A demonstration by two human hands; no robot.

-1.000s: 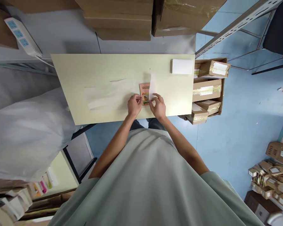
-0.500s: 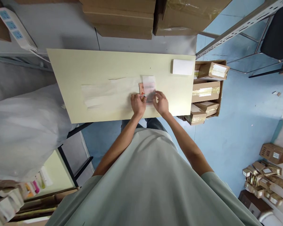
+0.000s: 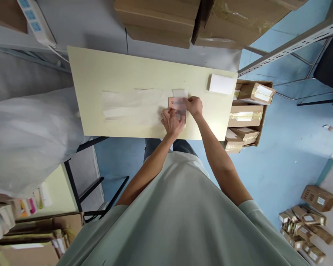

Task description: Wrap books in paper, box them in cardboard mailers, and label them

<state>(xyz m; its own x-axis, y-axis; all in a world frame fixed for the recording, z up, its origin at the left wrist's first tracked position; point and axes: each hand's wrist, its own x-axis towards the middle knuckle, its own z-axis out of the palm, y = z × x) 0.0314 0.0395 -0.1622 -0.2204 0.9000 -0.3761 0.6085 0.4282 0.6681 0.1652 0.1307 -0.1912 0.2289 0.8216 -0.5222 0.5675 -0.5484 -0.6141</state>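
Note:
A pinkish-orange card or packet (image 3: 171, 102) lies on the pale yellow table (image 3: 122, 66), partly covered by a thin translucent sheet or sleeve (image 3: 179, 94); which of these I cannot tell. My left hand (image 3: 172, 122) presses down on the near part of both, its fingers spread. At the right edge of the sleeve, my right hand (image 3: 194, 106) has its thumb and fingertips pinched together on it. To the left lie flat, translucent sleeves (image 3: 127, 105), overlapping one another. The near end of the card is hidden beneath my left hand.
A white stack or box (image 3: 221, 84) sits near the table's far right corner. Cardboard boxes (image 3: 245, 115) stand against the right edge, with larger cartons (image 3: 161, 24) behind the table. A big white bag (image 3: 36, 136) bulges at the left. A power strip (image 3: 37, 24) lies beyond it.
My left hand has moved right onto the card and spread its fingers. My right hand has shifted up along the sleeve's right edge. More of the card now lies under the sleeve.

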